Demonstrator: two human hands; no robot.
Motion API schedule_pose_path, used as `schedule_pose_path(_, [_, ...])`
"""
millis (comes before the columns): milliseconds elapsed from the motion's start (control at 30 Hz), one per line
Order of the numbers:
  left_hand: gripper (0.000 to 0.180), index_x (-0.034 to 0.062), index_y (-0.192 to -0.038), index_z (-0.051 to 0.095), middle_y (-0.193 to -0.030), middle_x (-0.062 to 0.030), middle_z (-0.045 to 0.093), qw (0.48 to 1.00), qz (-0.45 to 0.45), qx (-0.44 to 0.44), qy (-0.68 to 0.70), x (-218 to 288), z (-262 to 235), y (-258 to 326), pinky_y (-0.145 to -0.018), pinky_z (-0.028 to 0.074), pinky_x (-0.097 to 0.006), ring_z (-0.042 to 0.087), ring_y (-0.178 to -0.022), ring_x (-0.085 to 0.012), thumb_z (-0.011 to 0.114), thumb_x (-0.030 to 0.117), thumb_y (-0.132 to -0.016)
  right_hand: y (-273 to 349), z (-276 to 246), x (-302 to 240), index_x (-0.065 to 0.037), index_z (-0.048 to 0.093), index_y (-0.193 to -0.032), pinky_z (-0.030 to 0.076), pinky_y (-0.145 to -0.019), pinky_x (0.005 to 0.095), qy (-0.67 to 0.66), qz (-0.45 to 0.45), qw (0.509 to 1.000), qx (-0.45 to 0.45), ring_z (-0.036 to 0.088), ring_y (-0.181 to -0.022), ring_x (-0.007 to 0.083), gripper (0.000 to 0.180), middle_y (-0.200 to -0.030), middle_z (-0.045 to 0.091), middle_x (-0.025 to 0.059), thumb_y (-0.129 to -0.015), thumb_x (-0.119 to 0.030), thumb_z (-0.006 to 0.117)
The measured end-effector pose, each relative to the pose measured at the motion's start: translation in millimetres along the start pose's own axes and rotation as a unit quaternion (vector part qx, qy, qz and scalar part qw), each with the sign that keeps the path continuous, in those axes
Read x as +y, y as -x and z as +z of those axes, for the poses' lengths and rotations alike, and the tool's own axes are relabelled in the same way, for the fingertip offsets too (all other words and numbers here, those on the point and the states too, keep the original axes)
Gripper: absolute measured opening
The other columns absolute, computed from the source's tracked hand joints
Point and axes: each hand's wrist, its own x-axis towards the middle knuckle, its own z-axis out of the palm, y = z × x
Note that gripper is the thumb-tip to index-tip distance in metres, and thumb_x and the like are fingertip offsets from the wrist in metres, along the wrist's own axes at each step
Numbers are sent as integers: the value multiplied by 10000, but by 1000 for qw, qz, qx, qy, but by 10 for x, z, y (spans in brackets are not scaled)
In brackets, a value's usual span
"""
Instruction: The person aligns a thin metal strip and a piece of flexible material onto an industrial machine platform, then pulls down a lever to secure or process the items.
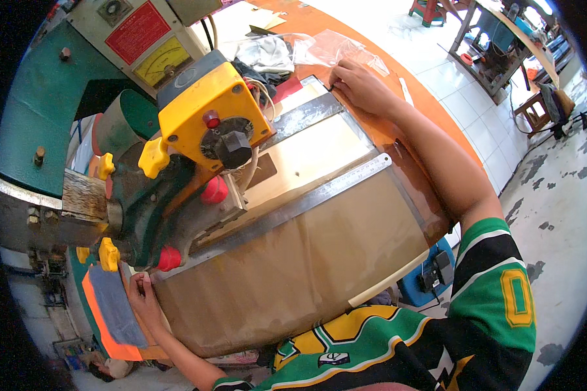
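A long steel ruler (pixel 346 177) lies slantwise across a brown sheet (pixel 293 254) on the work surface. Close to the ruler's left end is my left hand (pixel 145 301), its fingers bent together at the sheet's left edge; what they pinch is hidden. My right hand (pixel 362 86) reaches to the far side, with fingers curled at the far corner of a wide dark metal bar (pixel 306 120). Something small and dark shows at those fingertips, too small to name. Between bar and ruler lies a pale board (pixel 313 153) with a dark rectangular opening.
A green press (pixel 32 117) with a yellow control box (pixel 195 111) overhangs the left side. Its yellow knobs (pixel 109 254) and red round parts (pixel 169 258) sit low by the sheet. Clear plastic (pixel 346 49) and cloth (pixel 261 53) lie at the back. A blue container (pixel 427 274) stands below right.
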Motion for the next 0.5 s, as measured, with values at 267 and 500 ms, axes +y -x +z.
schedule_pose_path(267, [285, -11, -1086, 621, -1069, -79, 608, 999, -15, -10, -45, -241, -82, -8, -858, 464, -315, 560, -936, -177, 633, 271, -1045, -25, 63, 30, -46, 612, -1039, 503, -901, 411, -6, 5, 1000, 21, 620, -1032, 334, 76, -1058, 620, 134, -997, -108, 604])
schedule_pose_path(500, [264, -19, -1098, 621, -1074, -77, 612, 999, -1, -20, -25, -362, -89, -69, -905, 464, -317, 566, -969, -192, 638, 239, -1049, -31, 74, 94, -43, 659, -1043, 519, -877, 413, -14, -47, 999, 19, 643, -996, 318, 107, -1058, 628, 131, -1014, -120, 591])
